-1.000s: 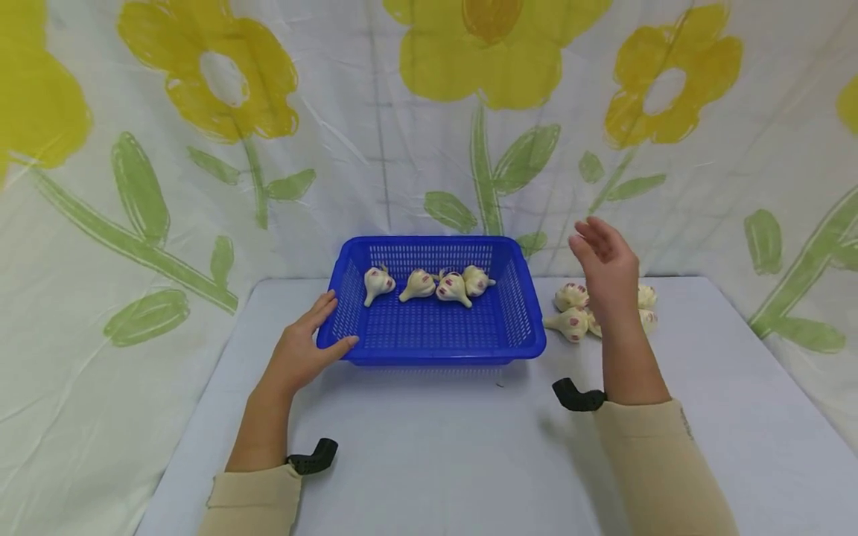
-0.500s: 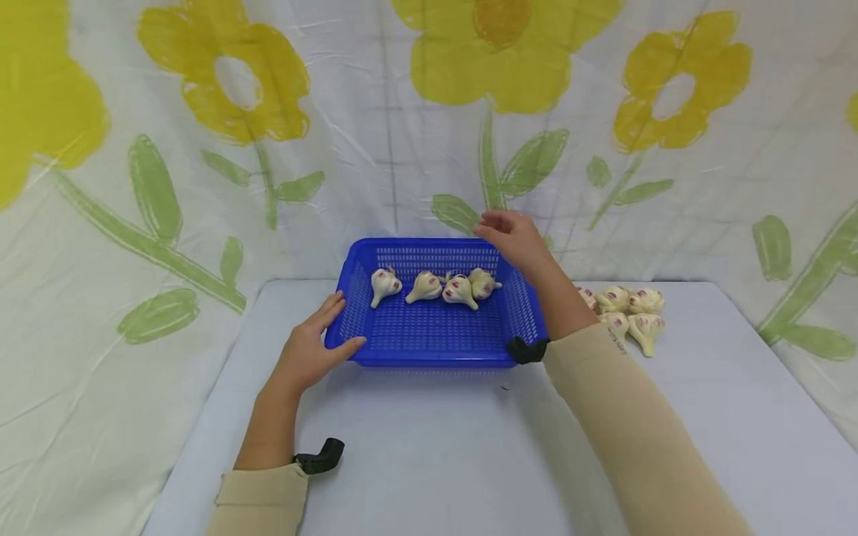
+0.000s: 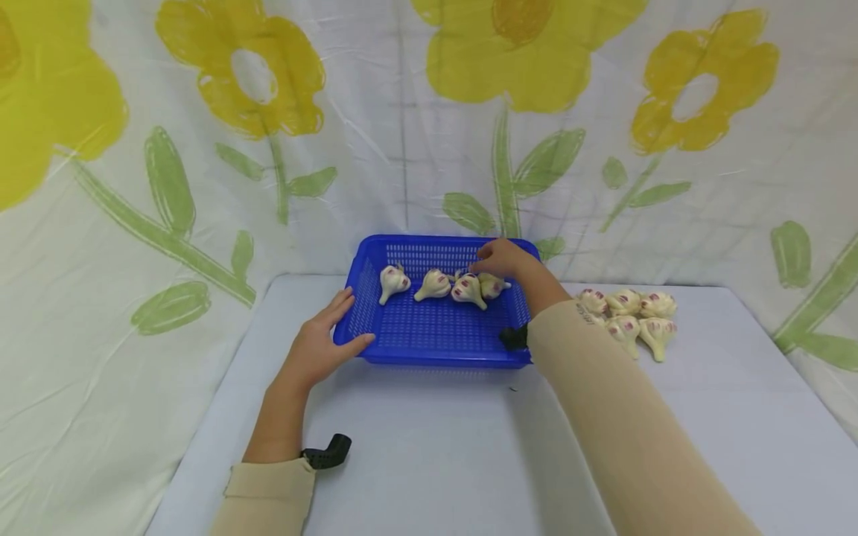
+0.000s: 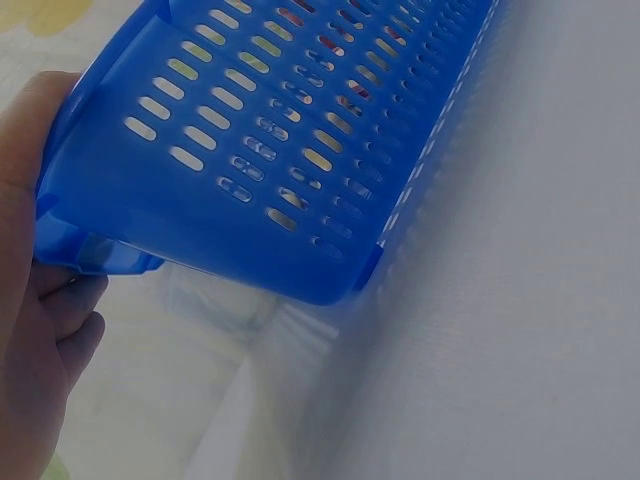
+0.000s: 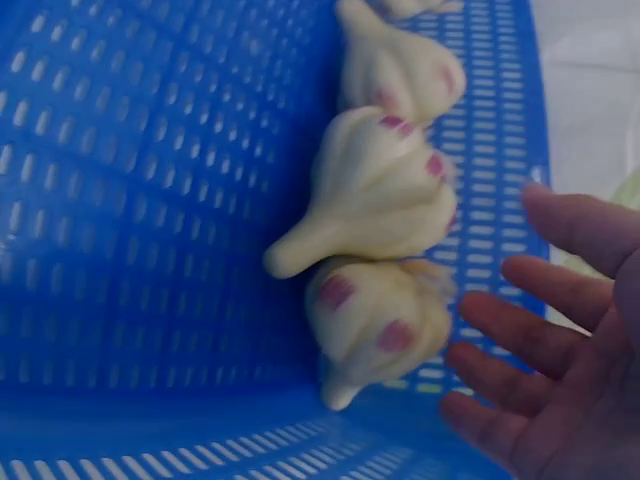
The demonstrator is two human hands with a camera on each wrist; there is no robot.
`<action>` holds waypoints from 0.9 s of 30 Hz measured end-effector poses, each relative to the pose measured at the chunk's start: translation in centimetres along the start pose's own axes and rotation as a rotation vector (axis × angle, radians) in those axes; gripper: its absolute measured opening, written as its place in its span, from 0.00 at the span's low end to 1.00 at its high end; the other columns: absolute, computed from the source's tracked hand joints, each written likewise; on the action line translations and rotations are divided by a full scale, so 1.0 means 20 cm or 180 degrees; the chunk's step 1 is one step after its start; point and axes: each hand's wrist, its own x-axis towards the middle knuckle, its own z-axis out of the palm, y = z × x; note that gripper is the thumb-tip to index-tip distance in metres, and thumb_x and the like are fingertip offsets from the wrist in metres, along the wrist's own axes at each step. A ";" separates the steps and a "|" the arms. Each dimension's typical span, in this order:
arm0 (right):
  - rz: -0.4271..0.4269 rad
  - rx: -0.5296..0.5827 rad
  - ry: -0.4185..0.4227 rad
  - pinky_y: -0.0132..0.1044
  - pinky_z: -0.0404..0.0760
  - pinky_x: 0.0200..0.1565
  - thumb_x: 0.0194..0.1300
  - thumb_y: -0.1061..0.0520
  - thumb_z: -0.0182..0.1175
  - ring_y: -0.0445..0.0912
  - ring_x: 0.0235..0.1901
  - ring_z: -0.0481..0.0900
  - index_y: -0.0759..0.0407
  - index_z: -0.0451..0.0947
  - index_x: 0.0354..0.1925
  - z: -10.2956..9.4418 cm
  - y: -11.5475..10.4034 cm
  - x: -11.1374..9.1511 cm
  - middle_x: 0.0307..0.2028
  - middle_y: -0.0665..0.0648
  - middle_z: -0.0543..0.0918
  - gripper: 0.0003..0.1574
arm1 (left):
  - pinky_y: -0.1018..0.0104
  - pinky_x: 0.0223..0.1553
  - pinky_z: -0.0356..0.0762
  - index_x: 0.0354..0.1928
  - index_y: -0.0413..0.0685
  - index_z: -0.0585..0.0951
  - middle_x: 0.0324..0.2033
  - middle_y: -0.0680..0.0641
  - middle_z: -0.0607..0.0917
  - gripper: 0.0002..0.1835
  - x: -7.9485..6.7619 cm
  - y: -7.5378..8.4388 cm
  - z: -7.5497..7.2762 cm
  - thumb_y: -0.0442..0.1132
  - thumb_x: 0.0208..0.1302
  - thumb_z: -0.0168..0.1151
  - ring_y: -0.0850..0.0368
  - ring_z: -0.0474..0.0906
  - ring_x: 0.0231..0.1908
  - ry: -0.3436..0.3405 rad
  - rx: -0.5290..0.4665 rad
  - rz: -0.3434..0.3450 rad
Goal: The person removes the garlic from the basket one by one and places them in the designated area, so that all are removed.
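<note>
A blue plastic basket with slotted walls holds several garlic bulbs in a row along its far side. My left hand grips the basket's near left corner, thumb on the front rim and fingers along the left side. In the left wrist view, the left hand's fingers bend below the rim's lip. Over the back right of the basket is my right hand. The right wrist view shows that hand's fingers spread, with nothing in them, fingertips close beside the end garlic bulb.
More garlic bulbs lie grouped on the white table to the right of the basket, partly behind my right sleeve. A white cloth with yellow flowers hangs behind the table. A tiny dark scrap lies before the basket.
My right hand has moved left from above the loose garlic bulbs, then down into the back right of the basket. The left hand keeps its place at the basket's corner.
</note>
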 end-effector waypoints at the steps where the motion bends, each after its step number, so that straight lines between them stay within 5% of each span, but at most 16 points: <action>1: 0.0044 -0.0034 -0.0067 0.53 0.71 0.66 0.70 0.48 0.59 0.60 0.65 0.70 0.64 0.64 0.70 0.00 0.01 0.00 0.69 0.65 0.68 0.37 | 0.41 0.71 0.59 0.76 0.54 0.59 0.77 0.54 0.55 0.51 0.00 0.00 0.00 0.70 0.57 0.62 0.46 0.52 0.76 0.0000 0.0003 -0.0006; 9: 0.0154 -0.0307 -0.0301 0.51 0.69 0.68 0.64 0.59 0.63 0.60 0.69 0.65 0.63 0.64 0.70 0.02 0.04 0.01 0.70 0.66 0.67 0.39 | 0.41 0.71 0.59 0.76 0.54 0.59 0.77 0.54 0.55 0.50 0.00 0.01 0.00 0.69 0.57 0.63 0.46 0.52 0.76 0.0001 0.0019 -0.0016; 20: 0.0504 -0.0379 -0.0769 0.54 0.75 0.62 0.59 0.53 0.70 0.59 0.68 0.66 0.56 0.62 0.73 0.05 0.07 0.02 0.72 0.61 0.64 0.47 | 0.39 0.71 0.58 0.76 0.51 0.60 0.77 0.51 0.56 0.50 0.00 0.01 0.00 0.67 0.57 0.64 0.44 0.52 0.76 0.0014 -0.0013 0.0017; 27: 0.0455 -0.0439 -0.0778 0.53 0.76 0.62 0.61 0.53 0.69 0.58 0.68 0.67 0.57 0.63 0.73 0.06 0.08 0.03 0.72 0.61 0.65 0.45 | 0.40 0.71 0.58 0.75 0.51 0.60 0.76 0.51 0.56 0.50 0.01 0.00 0.00 0.67 0.57 0.65 0.44 0.52 0.75 0.0026 -0.0003 0.0007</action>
